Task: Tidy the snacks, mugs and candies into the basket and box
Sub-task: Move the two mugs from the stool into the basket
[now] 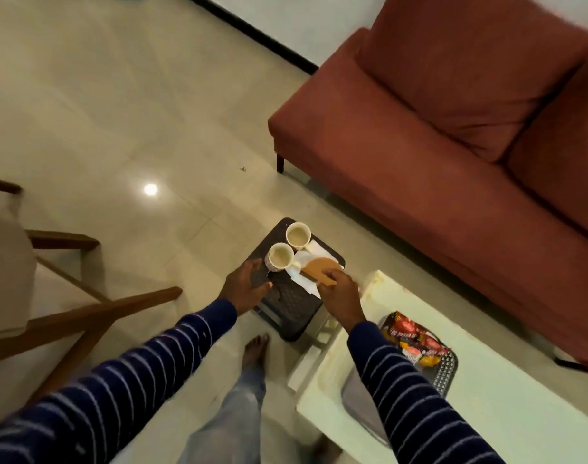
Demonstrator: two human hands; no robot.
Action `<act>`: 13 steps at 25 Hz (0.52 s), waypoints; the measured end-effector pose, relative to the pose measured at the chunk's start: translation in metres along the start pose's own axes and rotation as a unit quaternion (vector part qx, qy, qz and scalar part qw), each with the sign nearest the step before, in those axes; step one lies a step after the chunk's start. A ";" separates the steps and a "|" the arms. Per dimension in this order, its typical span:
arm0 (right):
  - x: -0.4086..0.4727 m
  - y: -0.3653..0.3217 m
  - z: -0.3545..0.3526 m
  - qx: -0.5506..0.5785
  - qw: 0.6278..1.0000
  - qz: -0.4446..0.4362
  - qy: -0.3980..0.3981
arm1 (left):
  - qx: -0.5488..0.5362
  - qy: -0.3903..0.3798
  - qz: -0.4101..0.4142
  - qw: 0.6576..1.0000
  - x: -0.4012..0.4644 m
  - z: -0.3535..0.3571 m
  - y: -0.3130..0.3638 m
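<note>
A person's left hand (249, 286) grips the near rim of a dark basket (292, 316) while the right hand (339, 289) pinches brown coasters (321, 267) over it, two mugs (281, 257) standing just beyond both hands and a red snack packet (413, 339) lying beside the right forearm.

Tabletop (506, 406): pale, glossy, lower right of view. Bears one grey mesh basket (448, 371) holding red and yellow snack packets (414, 339).
Floor (118, 112): light polished tiles. Bears a rust-red sofa (436, 145), a wooden-framed chair (45, 286), and a bare foot (256, 351).
</note>
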State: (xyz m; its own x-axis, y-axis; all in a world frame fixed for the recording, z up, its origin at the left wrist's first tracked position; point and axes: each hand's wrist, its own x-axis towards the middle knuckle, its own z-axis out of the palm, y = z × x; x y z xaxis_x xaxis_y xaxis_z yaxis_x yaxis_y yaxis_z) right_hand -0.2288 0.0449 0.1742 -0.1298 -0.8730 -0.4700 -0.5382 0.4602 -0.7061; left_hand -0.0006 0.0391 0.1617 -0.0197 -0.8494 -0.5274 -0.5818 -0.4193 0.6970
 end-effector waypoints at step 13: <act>0.135 0.077 0.108 -0.136 0.987 0.031 -0.076 | 0.164 -0.110 0.055 0.979 0.182 0.067 -0.087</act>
State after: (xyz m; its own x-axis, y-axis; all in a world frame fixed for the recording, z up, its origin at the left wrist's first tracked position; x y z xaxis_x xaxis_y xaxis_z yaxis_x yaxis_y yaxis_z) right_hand -0.1981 -0.0206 -0.0008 -0.0533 -0.8005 -0.5970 -0.7391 0.4336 -0.5154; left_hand -0.0079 -0.0576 -0.0277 -0.2496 -0.7789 -0.5753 -0.7951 -0.1743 0.5809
